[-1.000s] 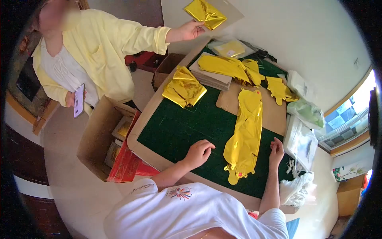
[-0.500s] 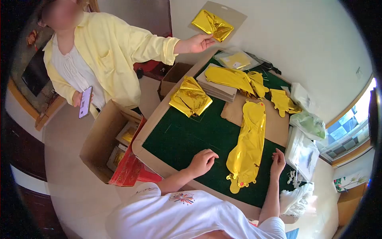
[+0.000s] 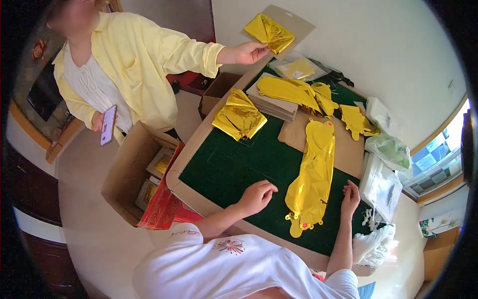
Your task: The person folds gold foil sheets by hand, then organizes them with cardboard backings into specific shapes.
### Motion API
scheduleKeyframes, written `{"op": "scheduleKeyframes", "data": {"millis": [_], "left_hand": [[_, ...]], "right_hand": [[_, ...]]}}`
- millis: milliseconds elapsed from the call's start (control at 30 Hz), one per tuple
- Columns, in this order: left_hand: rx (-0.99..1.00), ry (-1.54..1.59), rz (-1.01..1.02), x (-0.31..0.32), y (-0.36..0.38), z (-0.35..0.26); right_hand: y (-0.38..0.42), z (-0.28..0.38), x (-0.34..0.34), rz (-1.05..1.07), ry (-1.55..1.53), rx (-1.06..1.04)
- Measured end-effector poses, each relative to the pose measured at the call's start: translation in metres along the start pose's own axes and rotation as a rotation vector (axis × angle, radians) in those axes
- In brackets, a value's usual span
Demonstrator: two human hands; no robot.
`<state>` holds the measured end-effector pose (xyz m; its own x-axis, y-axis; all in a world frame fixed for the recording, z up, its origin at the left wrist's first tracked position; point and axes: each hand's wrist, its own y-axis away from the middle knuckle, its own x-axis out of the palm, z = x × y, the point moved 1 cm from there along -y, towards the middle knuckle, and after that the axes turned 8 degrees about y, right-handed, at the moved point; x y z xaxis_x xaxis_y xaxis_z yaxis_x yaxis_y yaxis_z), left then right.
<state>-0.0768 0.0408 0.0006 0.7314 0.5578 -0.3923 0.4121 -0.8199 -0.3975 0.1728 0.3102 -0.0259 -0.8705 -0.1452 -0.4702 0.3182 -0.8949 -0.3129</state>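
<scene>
- No readable brand or writing anywhere; only a small pale label, too small to read, on the clear packet of folded gold foil (image 3: 297,68) at the far end of the green felt-topped surface (image 3: 234,159).
- Also a multicoloured printed motif, without legible letters, on the white shirt (image 3: 229,245) at the bottom of the view.
- Long, flat, uninflated gold foil balloon (image 3: 313,177) lying lengthwise on the surface, upper end over a brown cardboard sheet (image 3: 348,149), scalloped lower end near the front edge.
- Left hand (image 3: 256,195) resting on the felt just left of the balloon, fingers loosely curled, empty, not touching the foil.
- Right hand (image 3: 350,197) resting just right of the balloon, fingers half spread, empty; contact with the foil edge impossible to tell.
- Across the surface, a co-worker in a yellow shirt holding a folded gold foil piece on a brown card (image 3: 272,32) raised in one hand (image 3: 249,51), and a phone (image 3: 107,124) in the other.
- Folded gold foil stack (image 3: 239,116) lying at the far left edge of the surface.
- Compared with a second ago: both hands and the balloon in much the same pose, shifted slightly right and down in view; raised card a little further right.
</scene>
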Motion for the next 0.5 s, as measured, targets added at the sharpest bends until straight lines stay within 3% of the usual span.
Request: {"op": "scheduleKeyframes", "data": {"millis": [100, 167, 233, 300, 500], "left_hand": [[0.065, -0.014, 0.045, -0.006, -0.036, -0.010], [0.172, 0.075, -0.065, -0.006, -0.071, -0.022], [0.080, 0.123, -0.075, -0.003, -0.096, -0.018], [0.125, 0.184, -0.118, 0.011, -0.110, 0.001], [0.033, 0.205, -0.088, 0.027, -0.101, 0.022]], "right_hand": [[-0.001, -0.001, 0.002, -0.017, -0.028, -0.013], [-0.005, -0.004, 0.002, -0.023, -0.037, 0.007], [-0.002, -0.005, 0.000, -0.037, -0.046, 0.028], [-0.004, -0.004, -0.001, -0.040, -0.050, 0.046], [-0.009, -0.018, -0.002, -0.041, -0.094, 0.055]]}}
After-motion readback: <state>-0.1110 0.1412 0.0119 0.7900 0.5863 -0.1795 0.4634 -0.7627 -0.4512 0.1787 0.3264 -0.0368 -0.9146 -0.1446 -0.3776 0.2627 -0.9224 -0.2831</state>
